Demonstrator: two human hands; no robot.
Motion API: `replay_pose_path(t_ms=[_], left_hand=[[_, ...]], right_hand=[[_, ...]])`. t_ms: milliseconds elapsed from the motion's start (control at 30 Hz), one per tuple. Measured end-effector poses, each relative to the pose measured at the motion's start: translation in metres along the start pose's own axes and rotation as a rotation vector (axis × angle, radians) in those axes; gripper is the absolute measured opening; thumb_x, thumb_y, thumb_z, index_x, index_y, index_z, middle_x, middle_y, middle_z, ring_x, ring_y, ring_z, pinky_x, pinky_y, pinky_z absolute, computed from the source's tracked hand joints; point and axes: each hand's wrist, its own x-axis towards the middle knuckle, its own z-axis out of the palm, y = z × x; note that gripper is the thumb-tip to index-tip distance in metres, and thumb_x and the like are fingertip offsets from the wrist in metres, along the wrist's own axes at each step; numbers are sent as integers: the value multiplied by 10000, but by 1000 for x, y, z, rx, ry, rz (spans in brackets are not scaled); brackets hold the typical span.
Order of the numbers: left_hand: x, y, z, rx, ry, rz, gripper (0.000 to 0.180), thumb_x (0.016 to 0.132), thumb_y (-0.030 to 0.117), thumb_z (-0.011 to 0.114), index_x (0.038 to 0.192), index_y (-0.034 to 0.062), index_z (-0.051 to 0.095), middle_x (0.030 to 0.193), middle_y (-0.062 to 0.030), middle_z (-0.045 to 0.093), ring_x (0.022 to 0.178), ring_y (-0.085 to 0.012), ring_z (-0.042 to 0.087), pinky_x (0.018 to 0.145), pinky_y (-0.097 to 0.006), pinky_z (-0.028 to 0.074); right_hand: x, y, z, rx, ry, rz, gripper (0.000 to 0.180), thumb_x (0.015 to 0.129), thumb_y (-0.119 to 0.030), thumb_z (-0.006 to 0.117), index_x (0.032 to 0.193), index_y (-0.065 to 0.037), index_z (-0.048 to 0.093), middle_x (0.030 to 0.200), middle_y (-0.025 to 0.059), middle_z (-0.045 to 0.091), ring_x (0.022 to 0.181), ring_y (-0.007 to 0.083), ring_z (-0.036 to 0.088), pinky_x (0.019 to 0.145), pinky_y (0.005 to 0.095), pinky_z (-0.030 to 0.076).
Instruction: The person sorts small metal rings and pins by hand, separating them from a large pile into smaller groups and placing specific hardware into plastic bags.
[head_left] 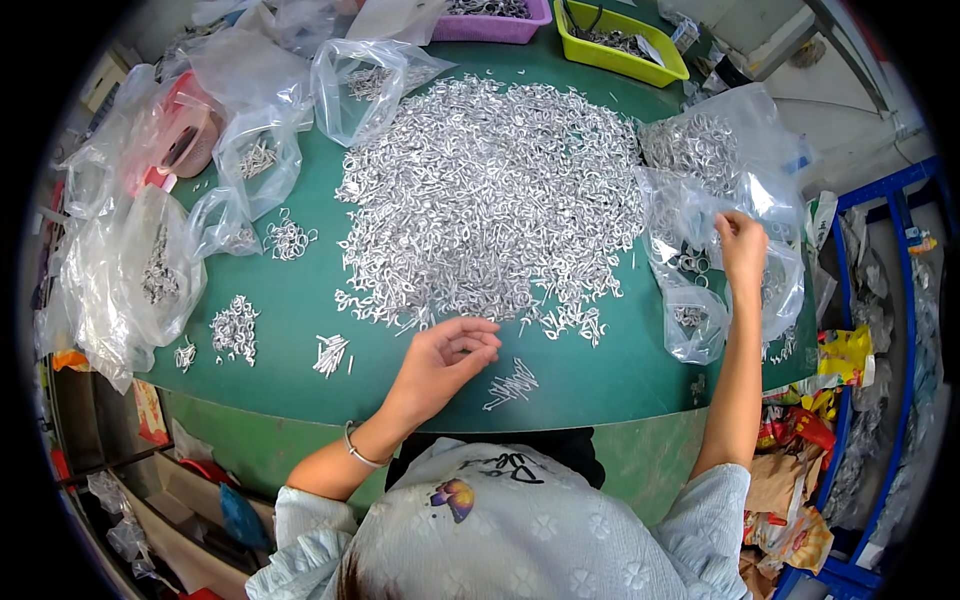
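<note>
A wide heap of small silver metal pieces, many shaped like hooks or open rings, covers the middle of the green table. My left hand is at the heap's near edge, its fingers curled toward the thumb; whatever they hold, if anything, is hidden. To the right, my right hand is over clear plastic bags of metal parts. Its thumb and fingertips are pinched together, and I cannot make out what is between them. Thin silver pins lie beside my left hand, with another small pile of pins farther left.
Small piles of silver parts and rings lie on the left, near open plastic bags. A purple basket and a yellow-green basket stand at the back. Blue shelving rises beyond the table's right side.
</note>
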Motion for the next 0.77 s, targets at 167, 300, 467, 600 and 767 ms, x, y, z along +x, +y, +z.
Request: replay_pose_path(t_ms=[167, 300, 467, 600, 767], left_hand=[[-4, -2, -5, 47, 2, 9, 261, 911, -39, 614, 1171, -48, 605, 1042, -84, 646, 975, -138, 627, 900, -274, 521], [-4, 1, -10, 215, 79, 65, 273, 899, -45, 620, 1171, -28, 610, 1016, -73, 655, 949, -140, 635, 871, -268, 524], [16, 16, 4, 911, 52, 384, 342, 827, -25, 668, 1160, 39, 623, 1093, -83, 625, 1015, -234, 604, 880, -346, 479], [50, 1, 20, 1378, -17, 649, 333, 817, 66, 672, 1147, 72, 625, 1234, -81, 550, 1165, -284, 499, 959, -440, 387], [49, -5, 2, 1710, -91, 606, 482, 798, 112, 675, 1264, 123, 551, 1349, -103, 479, 1222, -293, 454, 985, -500, 337]], right_hand=[[0, 32, 22, 61, -144, -174, 254, 927, -116, 595, 1127, 22, 670, 1027, 157, 722, 910, 237, 680, 821, 339, 500], [-40, -13, -16, 175, -82, -134, 251, 932, -109, 586, 1147, -6, 665, 1050, 133, 716, 933, 237, 673, 838, 346, 496], [-127, -86, -10, 291, -249, -425, 204, 843, -34, 678, 1044, -5, 666, 1023, 127, 682, 917, 287, 636, 760, 360, 484], [-149, -96, 24, 189, -259, -430, 202, 790, -4, 696, 989, -3, 660, 1013, 125, 639, 934, 315, 579, 816, 398, 462], [-158, -72, 36, 229, -273, -313, 209, 787, 11, 685, 992, -16, 651, 1018, 124, 623, 958, 316, 560, 879, 417, 434]])
